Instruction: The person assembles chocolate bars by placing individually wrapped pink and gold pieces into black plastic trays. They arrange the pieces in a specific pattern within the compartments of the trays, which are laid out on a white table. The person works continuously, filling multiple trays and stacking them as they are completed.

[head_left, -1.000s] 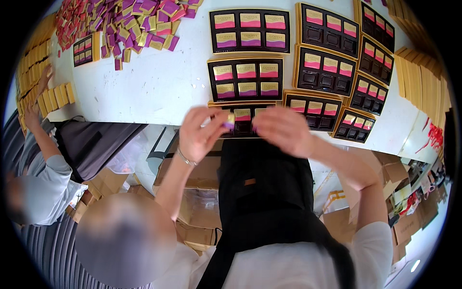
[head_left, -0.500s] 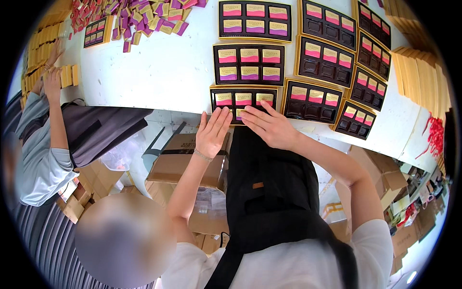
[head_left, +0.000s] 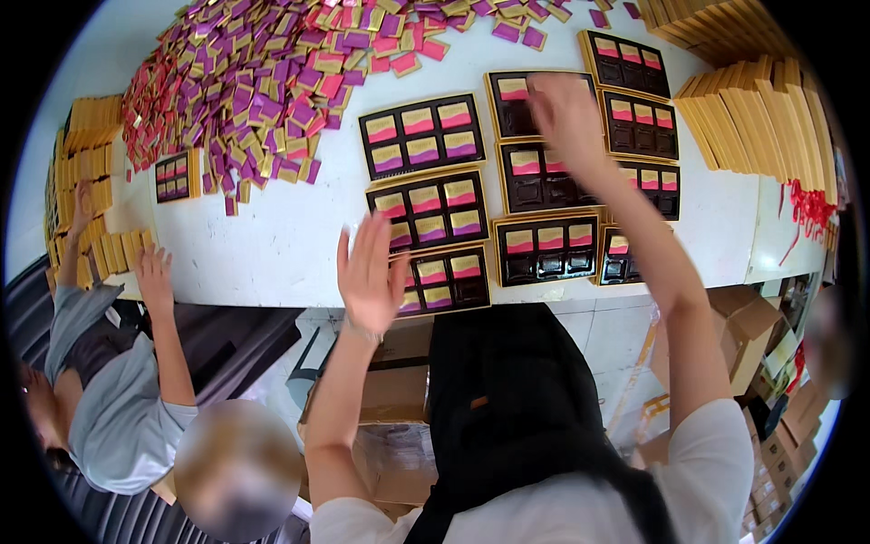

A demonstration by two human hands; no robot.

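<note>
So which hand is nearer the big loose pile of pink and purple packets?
Left. The left hand hangs open at the table's near edge, below and right of the pile. The right hand reaches over the dark trays, further right.

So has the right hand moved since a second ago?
Yes. The right hand has reached away from the white table's near edge, up to a far dark tray.

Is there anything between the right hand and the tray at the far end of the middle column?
Nothing visible: the right hand is already over that tray, covering part of it. The left hand hovers open above the nearest tray.
</note>
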